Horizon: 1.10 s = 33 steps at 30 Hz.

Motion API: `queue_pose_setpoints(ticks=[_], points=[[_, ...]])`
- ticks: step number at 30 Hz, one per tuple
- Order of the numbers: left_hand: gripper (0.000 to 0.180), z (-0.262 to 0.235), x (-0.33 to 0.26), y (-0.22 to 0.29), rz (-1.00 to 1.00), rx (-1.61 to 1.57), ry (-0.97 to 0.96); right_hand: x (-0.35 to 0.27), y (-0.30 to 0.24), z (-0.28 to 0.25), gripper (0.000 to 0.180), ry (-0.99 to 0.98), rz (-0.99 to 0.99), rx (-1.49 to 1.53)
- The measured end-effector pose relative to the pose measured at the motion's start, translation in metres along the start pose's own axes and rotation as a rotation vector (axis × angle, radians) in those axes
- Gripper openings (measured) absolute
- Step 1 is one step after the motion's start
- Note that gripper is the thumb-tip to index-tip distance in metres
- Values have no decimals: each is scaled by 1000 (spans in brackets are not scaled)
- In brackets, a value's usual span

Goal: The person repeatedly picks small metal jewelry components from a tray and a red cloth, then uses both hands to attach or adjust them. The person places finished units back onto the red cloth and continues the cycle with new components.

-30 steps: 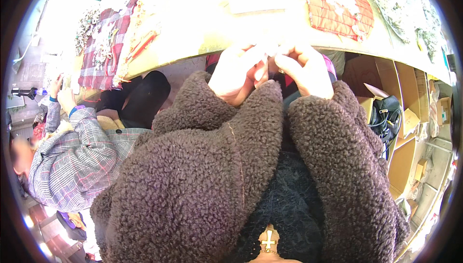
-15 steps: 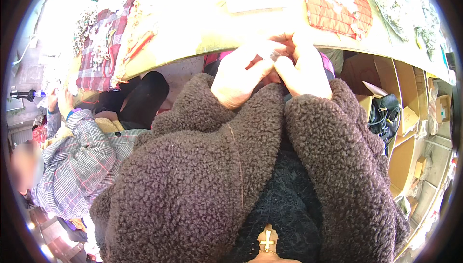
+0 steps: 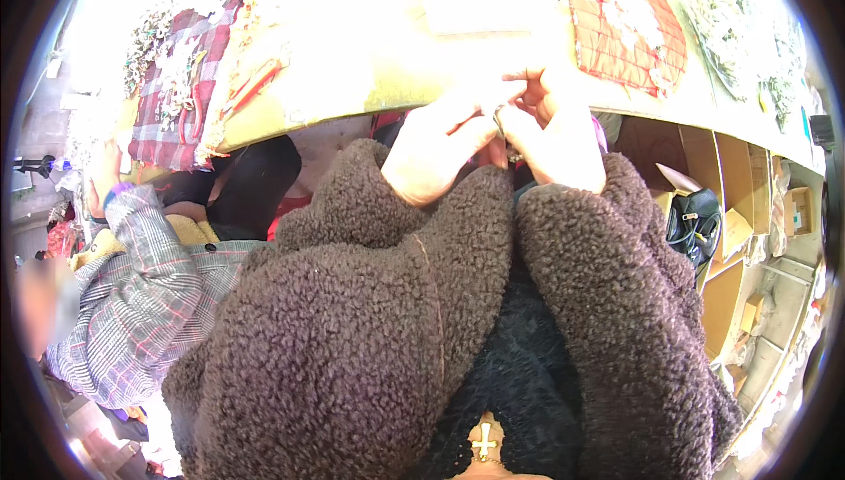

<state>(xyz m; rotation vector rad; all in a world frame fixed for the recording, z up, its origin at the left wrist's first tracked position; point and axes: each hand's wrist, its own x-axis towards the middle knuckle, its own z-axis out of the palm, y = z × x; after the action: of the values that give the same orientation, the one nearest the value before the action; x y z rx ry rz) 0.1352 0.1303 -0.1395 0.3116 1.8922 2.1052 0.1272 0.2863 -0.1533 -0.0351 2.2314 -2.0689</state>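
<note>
Close to the table's near edge, my left hand and my right hand meet with thumbs and fingers pinched together. Between the fingertips shows a tiny greyish, shiny piece, too small and glare-washed to name. Both hands are closed around it, above my lap and just off the table. Some fingers of each hand are hidden behind the thumbs or bleached by the light.
A red quilted cloth bearing pale small pieces lies at the far right, beside greenish strands. Left are a plaid cloth with small items and red-handled pliers. A co-worker in a checked coat sits left; cardboard boxes stand right.
My hands stay together but the fingers have shifted, and the right index finger now lifts higher. The view has tilted slightly, so the table sits lower. The co-worker's arm has moved a little.
</note>
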Motion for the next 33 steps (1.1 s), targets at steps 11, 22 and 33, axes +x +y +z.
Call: queue_pose_setpoints(ticks=[11,22,33], points=[[35,-13,18,9,-157,-398,-14,16,-36,18,35,33,78,19],[28,-53,20,6,-159,-844,230,124,-32,4,13,-191,-851,-928],[27,-81,17,-4,-5,-888,147,131,-27,12,12,-156,-843,-1281]])
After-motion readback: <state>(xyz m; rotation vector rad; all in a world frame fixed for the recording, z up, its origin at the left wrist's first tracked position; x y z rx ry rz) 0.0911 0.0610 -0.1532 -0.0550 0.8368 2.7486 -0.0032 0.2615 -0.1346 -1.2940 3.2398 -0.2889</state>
